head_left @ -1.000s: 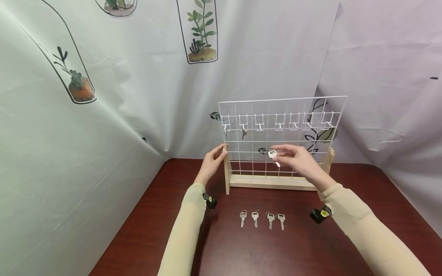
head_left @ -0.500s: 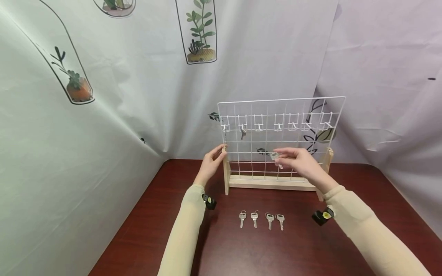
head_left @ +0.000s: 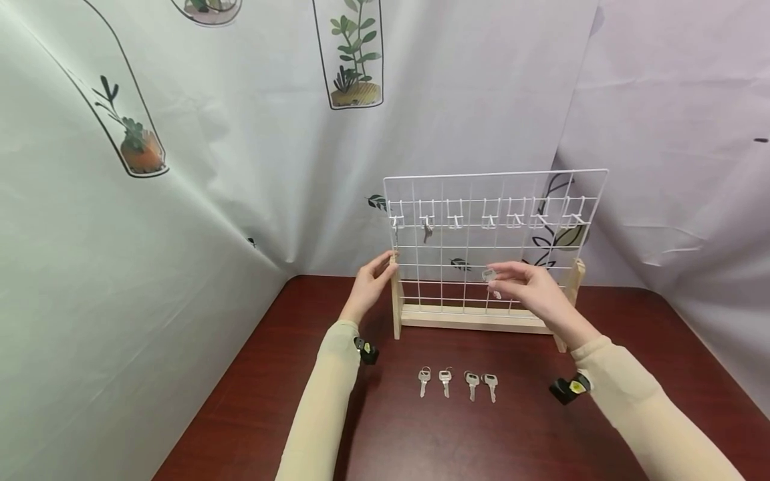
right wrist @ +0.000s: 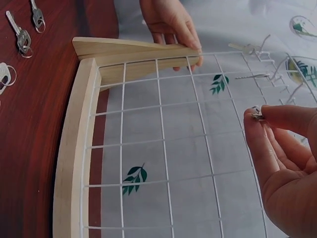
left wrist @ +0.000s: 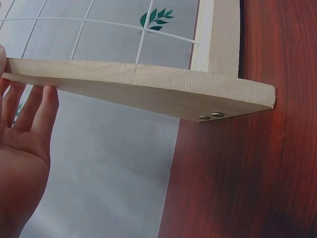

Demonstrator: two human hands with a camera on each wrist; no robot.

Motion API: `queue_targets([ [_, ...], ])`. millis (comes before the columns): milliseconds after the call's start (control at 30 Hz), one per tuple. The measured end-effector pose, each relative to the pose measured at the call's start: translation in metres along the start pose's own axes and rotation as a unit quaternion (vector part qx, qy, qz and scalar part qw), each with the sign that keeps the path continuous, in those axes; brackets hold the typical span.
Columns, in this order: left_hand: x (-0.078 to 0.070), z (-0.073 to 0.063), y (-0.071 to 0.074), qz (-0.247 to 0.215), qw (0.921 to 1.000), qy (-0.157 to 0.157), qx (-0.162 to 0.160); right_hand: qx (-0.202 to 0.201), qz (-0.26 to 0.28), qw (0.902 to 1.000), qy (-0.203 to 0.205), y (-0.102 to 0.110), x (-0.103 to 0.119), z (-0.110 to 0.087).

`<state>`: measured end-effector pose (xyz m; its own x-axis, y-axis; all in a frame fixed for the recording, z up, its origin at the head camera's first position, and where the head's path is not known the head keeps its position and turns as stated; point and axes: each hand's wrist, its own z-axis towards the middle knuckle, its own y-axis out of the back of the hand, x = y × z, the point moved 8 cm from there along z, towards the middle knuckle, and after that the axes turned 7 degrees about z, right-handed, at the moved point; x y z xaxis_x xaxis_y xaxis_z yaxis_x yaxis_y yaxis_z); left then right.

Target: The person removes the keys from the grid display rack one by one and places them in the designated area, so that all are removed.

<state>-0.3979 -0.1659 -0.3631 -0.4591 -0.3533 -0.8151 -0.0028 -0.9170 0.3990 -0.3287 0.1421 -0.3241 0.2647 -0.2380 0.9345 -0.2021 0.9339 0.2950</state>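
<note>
A white wire grid rack on a wooden stand (head_left: 475, 321) stands upright on the table. My left hand (head_left: 368, 287) holds the top of its left wooden post (left wrist: 143, 82), thumb on one side and fingers on the other. In front of the grid, below the hooks, my right hand (head_left: 535, 290) pinches a silver key (head_left: 489, 274) between thumb and fingertips. In the right wrist view the fingers mostly cover that key (right wrist: 257, 115). One key (head_left: 427, 232) hangs from the second hook from the left, and another (head_left: 396, 237) from the leftmost hook.
Several white hooks (head_left: 490, 221) run in a row along the upper grid. Several silver keys with rings (head_left: 472, 382) lie in a row on the dark red table (head_left: 421, 441), in front of the rack. A printed cloth (head_left: 469, 87) hangs behind.
My right hand has moved a little to the right and down with the key, which has turned slightly. My left hand stays on the post.
</note>
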Motion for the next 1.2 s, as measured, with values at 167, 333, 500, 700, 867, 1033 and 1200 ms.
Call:
queue_targets([
  [167, 0.022, 0.009, -0.004, -0.008, 0.9999, -0.006, -0.014, -0.005, 0.040, 0.9992, 0.005, 0.004, -0.003, -0.006],
  [333, 0.024, 0.009, -0.002, 0.001, 0.9997, -0.008, -0.023, -0.017, 0.024, 0.9995, -0.010, 0.009, -0.009, -0.014],
  [500, 0.018, 0.007, -0.001, 0.005, 0.9997, -0.008, -0.022, -0.018, 0.007, 0.9997, -0.017, 0.012, -0.017, -0.023],
  [700, -0.005, -0.001, 0.000, 0.002, 1.0000, 0.005, -0.004, -0.012, 0.044, 0.9990, 0.002, 0.011, -0.028, -0.032],
  [867, -0.012, -0.004, 0.002, 0.008, 0.9999, 0.008, 0.006, -0.001, 0.046, 0.9989, 0.009, 0.011, -0.042, -0.040],
  [1033, -0.011, -0.004, 0.001, 0.006, 0.9998, 0.015, 0.008, -0.008, 0.035, 0.9993, -0.008, 0.013, -0.057, -0.047],
  [1200, -0.010, -0.004, 0.000, -0.001, 0.9998, 0.016, 0.008, -0.021, 0.033, 0.9991, -0.019, 0.018, -0.067, -0.057],
])
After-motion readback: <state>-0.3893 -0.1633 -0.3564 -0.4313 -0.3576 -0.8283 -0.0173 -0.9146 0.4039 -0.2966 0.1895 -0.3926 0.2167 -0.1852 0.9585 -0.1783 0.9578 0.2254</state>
